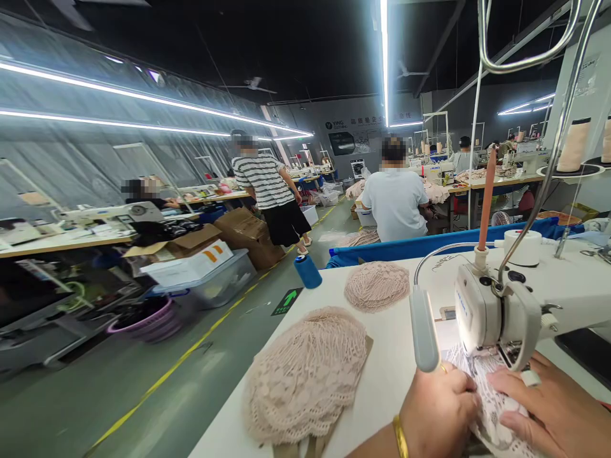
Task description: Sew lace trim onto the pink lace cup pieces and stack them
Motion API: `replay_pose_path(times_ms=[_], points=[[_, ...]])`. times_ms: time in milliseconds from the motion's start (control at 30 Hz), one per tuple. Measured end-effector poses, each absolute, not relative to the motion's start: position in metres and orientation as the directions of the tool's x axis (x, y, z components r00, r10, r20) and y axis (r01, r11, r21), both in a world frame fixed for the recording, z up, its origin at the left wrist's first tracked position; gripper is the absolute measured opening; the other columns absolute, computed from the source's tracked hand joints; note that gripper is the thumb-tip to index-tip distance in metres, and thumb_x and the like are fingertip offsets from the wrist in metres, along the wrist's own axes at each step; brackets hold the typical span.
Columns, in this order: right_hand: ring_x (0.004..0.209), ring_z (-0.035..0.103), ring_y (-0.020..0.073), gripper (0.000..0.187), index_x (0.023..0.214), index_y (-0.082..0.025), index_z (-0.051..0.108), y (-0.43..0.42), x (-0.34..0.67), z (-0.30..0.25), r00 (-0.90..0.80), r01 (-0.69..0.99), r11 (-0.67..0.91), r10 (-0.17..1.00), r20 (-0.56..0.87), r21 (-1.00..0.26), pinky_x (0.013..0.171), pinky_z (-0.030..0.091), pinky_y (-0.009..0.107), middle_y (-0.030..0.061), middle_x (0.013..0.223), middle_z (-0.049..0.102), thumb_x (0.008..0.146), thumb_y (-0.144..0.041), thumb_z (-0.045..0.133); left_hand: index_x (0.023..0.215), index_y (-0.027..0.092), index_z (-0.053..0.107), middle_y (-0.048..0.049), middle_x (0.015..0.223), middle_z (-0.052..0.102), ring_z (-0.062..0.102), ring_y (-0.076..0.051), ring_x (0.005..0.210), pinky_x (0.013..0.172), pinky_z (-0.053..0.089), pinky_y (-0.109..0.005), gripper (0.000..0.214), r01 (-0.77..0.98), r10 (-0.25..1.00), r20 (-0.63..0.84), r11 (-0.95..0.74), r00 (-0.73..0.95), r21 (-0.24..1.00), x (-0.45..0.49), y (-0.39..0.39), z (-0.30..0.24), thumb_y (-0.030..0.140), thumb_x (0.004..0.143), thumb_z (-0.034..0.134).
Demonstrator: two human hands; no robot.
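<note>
A pale pink lace piece (494, 397) lies under the presser foot of a white sewing machine (480, 312), lit by a small lamp (426, 331). My left hand (436, 404), with a gold bangle and ring, is curled closed on the left edge of the lace. My right hand (556, 401) rests flat on the lace's right side with fingers apart; a white band circles one finger. The needle area is partly hidden by the machine head and my fingers.
To the left on the white table (386, 369) lie a large stack of lace cups (305, 375) and a smaller stack (377, 286). A blue thread cone (308, 272) is at the table edge. Co-workers, one standing in a striped shirt (260, 181), and boxes (248, 235) are beyond.
</note>
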State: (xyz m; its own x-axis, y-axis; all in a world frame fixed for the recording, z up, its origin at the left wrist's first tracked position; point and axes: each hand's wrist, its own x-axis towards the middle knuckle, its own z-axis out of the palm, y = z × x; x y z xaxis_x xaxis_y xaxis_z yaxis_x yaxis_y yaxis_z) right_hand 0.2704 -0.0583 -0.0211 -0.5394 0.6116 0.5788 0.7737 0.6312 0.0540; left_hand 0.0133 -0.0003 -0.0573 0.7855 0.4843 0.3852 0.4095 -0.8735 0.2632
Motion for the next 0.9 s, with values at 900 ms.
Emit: replay_pose_path(times_ms=[900], points=[[0.090,0.083,0.0256,0.045,0.105,-0.031,0.085,-0.066,0.238,-0.044,-0.087,0.706,0.461,0.811,0.579,-0.538,0.080,0.067,0.031,0.0061,0.098,0.085,0.116,-0.052,0.047,0.088,0.020,0.076,-0.0007,0.092,0.066,0.063,-0.020,0.092,0.084,0.048,-0.030,0.006,0.418,0.800,0.223,-0.502,0.557,0.758,0.029,-0.003,-0.031,0.016,0.089,0.072]])
